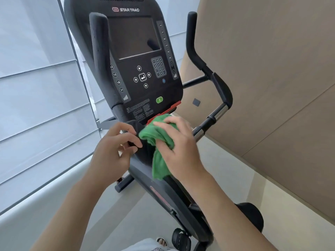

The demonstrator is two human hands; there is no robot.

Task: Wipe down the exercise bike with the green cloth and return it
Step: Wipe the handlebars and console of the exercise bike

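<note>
A black exercise bike (141, 73) with a dark console screen and keypad fills the middle of the head view. My right hand (181, 147) grips a bunched green cloth (157, 142) and presses it against the bike just below the console's red strip (164, 112). One end of the cloth hangs down over the frame. My left hand (116, 147) holds the black ledge of the bike beside the cloth, fingers curled around its edge.
Black handlebars (217, 91) with chrome sections stick out to the right, and an upright grip (98, 57) stands left of the screen. White window blinds (36, 87) are at the left, a beige wall (272, 69) at the right. A pedal (181, 239) and my sandalled foot (161, 242) are at the bottom.
</note>
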